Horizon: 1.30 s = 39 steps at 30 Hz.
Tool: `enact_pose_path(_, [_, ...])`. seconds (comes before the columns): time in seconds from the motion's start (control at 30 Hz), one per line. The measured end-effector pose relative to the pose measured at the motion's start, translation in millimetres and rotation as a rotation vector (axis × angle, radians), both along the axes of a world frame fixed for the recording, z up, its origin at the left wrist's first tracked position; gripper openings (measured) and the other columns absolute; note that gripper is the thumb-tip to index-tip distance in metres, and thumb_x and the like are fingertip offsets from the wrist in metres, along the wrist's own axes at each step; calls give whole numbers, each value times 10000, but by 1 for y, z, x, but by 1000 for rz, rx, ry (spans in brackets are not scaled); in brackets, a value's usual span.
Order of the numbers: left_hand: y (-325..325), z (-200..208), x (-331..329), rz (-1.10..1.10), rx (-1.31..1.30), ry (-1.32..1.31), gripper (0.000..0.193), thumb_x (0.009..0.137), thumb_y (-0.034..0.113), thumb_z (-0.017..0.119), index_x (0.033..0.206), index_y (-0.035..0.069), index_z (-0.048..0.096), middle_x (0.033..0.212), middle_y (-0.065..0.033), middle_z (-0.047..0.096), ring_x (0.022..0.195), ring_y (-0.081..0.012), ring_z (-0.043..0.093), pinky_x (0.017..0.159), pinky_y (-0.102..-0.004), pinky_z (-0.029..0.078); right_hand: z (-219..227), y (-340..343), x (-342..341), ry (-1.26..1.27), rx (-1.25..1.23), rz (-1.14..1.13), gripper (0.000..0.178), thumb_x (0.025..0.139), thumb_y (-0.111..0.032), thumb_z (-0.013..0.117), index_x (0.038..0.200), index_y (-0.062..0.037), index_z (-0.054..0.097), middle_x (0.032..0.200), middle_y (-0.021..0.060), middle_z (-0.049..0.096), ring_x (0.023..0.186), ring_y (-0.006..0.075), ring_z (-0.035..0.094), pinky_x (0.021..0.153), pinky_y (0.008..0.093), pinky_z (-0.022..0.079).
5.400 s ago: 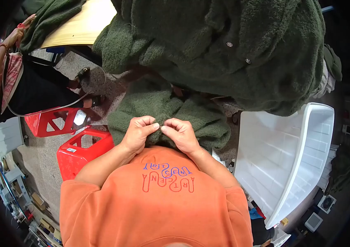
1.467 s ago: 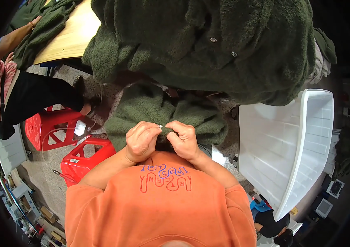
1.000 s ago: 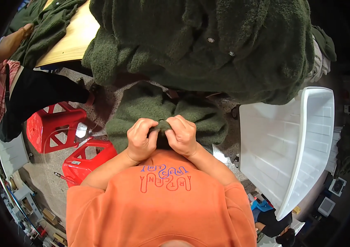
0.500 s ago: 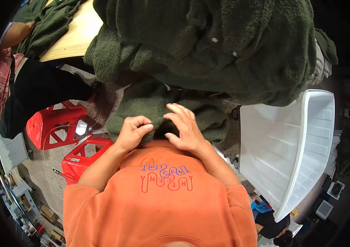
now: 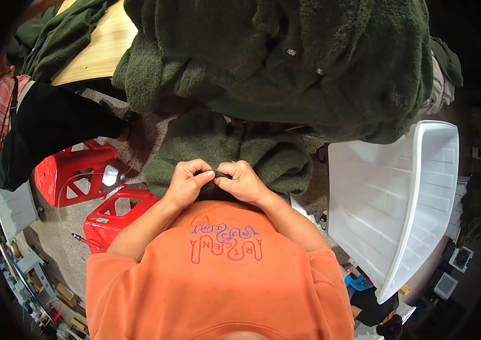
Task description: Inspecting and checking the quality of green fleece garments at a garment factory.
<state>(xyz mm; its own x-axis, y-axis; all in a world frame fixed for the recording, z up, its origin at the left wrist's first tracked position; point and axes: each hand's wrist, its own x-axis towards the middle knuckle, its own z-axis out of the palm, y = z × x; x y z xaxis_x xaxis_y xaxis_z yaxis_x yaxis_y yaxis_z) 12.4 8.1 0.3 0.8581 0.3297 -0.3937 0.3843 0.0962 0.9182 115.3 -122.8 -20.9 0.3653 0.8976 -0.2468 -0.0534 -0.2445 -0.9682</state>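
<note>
A dark green fuzzy knit garment (image 5: pixel 198 139) lies across my lap, with folds to both sides of my hands. My left hand (image 5: pixel 189 182) pinches a bit of its edge between thumb and forefinger. Close beside it, almost touching, my right hand (image 5: pixel 240 181) is closed in a pinch on the same edge. Whatever small detail sits between the fingertips is hidden. In front of my lap is a large pile of similar green knitwear (image 5: pixel 240 68), with two small shiny buttons (image 5: pixel 291 52) showing on it.
Two red plastic stools (image 5: pixel 76 173) stand at my left. A large white plastic bin (image 5: pixel 376 192) is tilted at my right. Beyond the stools sits a person in black trousers (image 5: pixel 53 122), by a wooden table (image 5: pixel 99 48) with more green knitwear.
My right hand has come down and left from open, spread fingers to a pinch beside my left hand. The left hand keeps its pinch. The neighbour's arm at upper left has shifted.
</note>
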Motion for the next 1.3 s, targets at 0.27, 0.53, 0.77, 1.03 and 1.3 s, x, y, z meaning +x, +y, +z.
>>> enact_pose_path(0.27, [4,1,0,-149,248,-73,60,739,32,582,695,-9,585,626,-7,549,577,-58,472,522,-226,385,-2,-2,-3,-10,58,-109,78,692,-26,551,637,12,510,529,-1,436,533,32,378,449,230,321])
enact_pose_path(0.53, [10,9,1,81,-490,15,103,757,38,565,658,44,538,635,36,529,552,-24,434,507,-171,352,-6,-12,8,-637,115,-150,353,576,-107,688,888,-35,540,947,113,539,918,300,488,793,382,381])
enact_pose_path(0.77, [26,20,1,40,-377,-166,116,761,46,574,650,47,542,632,67,490,577,-9,378,523,-174,307,-43,-28,6,-763,-159,-194,473,578,-67,669,1019,-35,500,1090,145,474,1003,319,453,843,395,367])
enact_pose_path(1.03, [30,34,4,80,-181,-228,114,764,36,559,663,18,509,652,48,449,598,-26,357,537,-185,294,-37,-29,8,-1079,180,-420,536,525,-164,744,973,-21,486,980,133,495,895,302,481,781,387,361])
enact_pose_path(1.3, [25,39,8,-33,-226,-326,96,772,40,551,695,4,508,731,16,474,652,-58,378,589,-199,312,-54,-16,12,-997,-68,-276,348,608,-49,618,934,-17,500,890,143,513,837,320,492,725,382,390])
